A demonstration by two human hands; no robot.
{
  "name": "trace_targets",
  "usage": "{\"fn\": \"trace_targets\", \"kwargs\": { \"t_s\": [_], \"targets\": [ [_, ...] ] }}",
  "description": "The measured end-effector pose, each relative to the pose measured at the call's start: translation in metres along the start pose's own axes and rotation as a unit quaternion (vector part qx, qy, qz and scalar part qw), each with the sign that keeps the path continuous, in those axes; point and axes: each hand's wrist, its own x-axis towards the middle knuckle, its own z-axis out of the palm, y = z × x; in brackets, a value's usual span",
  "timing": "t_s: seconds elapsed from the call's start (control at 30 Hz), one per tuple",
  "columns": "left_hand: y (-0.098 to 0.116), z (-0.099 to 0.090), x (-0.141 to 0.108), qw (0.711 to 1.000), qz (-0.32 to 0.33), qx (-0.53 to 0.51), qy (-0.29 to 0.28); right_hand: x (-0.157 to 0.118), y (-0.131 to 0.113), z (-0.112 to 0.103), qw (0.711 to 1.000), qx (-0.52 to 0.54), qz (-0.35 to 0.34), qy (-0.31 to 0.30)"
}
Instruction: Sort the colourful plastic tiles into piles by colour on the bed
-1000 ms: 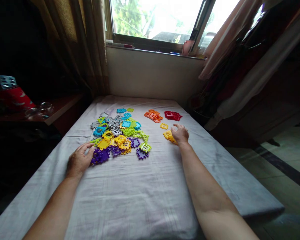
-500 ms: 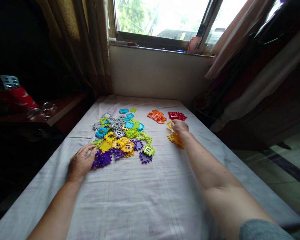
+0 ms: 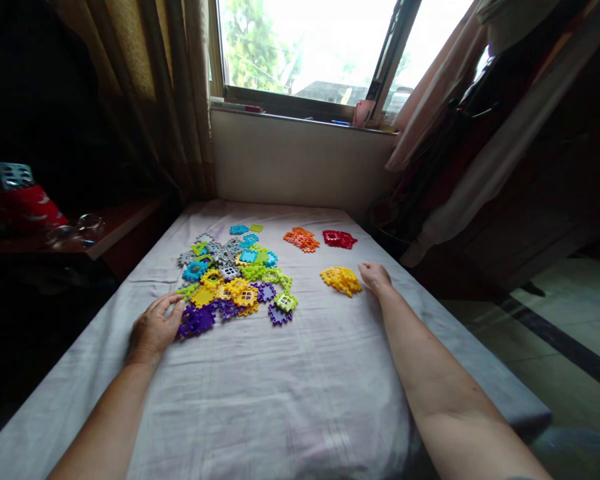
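My left hand rests at the left edge of a mixed heap of notched plastic building tiles, fingers apart. Its fingertips are by a lime green tile, and the thumb is near the purple tiles; I cannot tell whether they touch. Just right of a small yellow tile pile is my right hand, fingers curled in, with no tile showing in it. Farther back lie an orange tile pile and a red tile pile.
A pale cloth covers the table. Two stray tiles, blue and lime, lie behind the heap. At left, glasses and a red container sit on a dark side surface. Clothes hang at right.
My right hand has drawn away to the right of the yellow pile; the yellow tile it held no longer shows in it. The left hand stays by the heap. The view has tilted up slightly.
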Motion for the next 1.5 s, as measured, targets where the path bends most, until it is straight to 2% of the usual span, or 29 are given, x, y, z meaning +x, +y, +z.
{"fn": "trace_targets", "kwargs": {
  "t_s": [0.13, 0.23, 0.33, 0.4, 0.5, 0.57, 0.63, 0.73, 0.9, 0.97, 1.03, 1.13, 1.2, 1.33, 1.5],
  "targets": [
    [0.000, 0.000, 0.000, 1.000, -0.006, 0.005, -0.001, -0.007, -0.009, -0.005, 0.999, -0.032, 0.016, -0.013],
    [0.001, 0.000, 0.000, 1.000, 0.002, 0.010, 0.005, -0.024, -0.029, 0.002, 0.999, -0.030, -0.022, -0.014],
    [0.001, 0.001, 0.000, 1.000, 0.007, 0.017, 0.006, -0.059, -0.063, 0.021, 0.991, -0.007, -0.134, -0.021],
    [0.001, 0.001, 0.000, 1.000, 0.005, 0.021, 0.002, -0.089, -0.088, 0.038, 0.975, 0.009, -0.213, -0.064],
    [0.000, 0.002, 0.000, 1.000, 0.003, 0.023, -0.002, -0.135, -0.121, 0.060, 0.934, 0.024, -0.336, -0.118],
    [0.000, 0.002, -0.001, 1.000, 0.006, 0.023, -0.002, -0.159, -0.135, 0.070, 0.904, 0.023, -0.402, -0.146],
    [0.001, 0.002, -0.001, 1.000, 0.008, 0.026, -0.002, -0.175, -0.141, 0.075, 0.883, 0.008, -0.439, -0.164],
    [0.001, 0.002, -0.002, 0.999, 0.005, 0.033, -0.006, -0.186, -0.141, 0.077, 0.867, -0.026, -0.464, -0.179],
    [0.001, 0.003, -0.002, 0.999, 0.004, 0.034, -0.005, -0.186, -0.134, 0.071, 0.868, -0.003, -0.474, -0.150],
    [0.001, 0.003, -0.002, 0.999, 0.005, 0.033, -0.004, -0.181, -0.128, 0.066, 0.877, 0.031, -0.464, -0.122],
    [0.001, 0.003, -0.001, 0.999, 0.005, 0.031, -0.003, -0.171, -0.117, 0.059, 0.904, 0.061, -0.415, -0.082],
    [0.001, 0.003, -0.001, 1.000, 0.005, 0.028, -0.005, -0.149, -0.093, 0.045, 0.964, 0.073, -0.254, -0.019],
    [0.002, 0.002, -0.001, 1.000, 0.003, 0.026, -0.007, -0.132, -0.073, 0.035, 0.987, 0.058, -0.151, 0.013],
    [0.005, -0.001, -0.001, 1.000, 0.000, 0.024, -0.012, -0.109, -0.035, 0.021, 0.998, 0.023, -0.039, 0.051],
    [0.004, -0.002, 0.000, 1.000, 0.000, 0.018, -0.018, -0.101, -0.014, 0.021, 0.998, 0.006, 0.008, 0.058]
  ]
}}
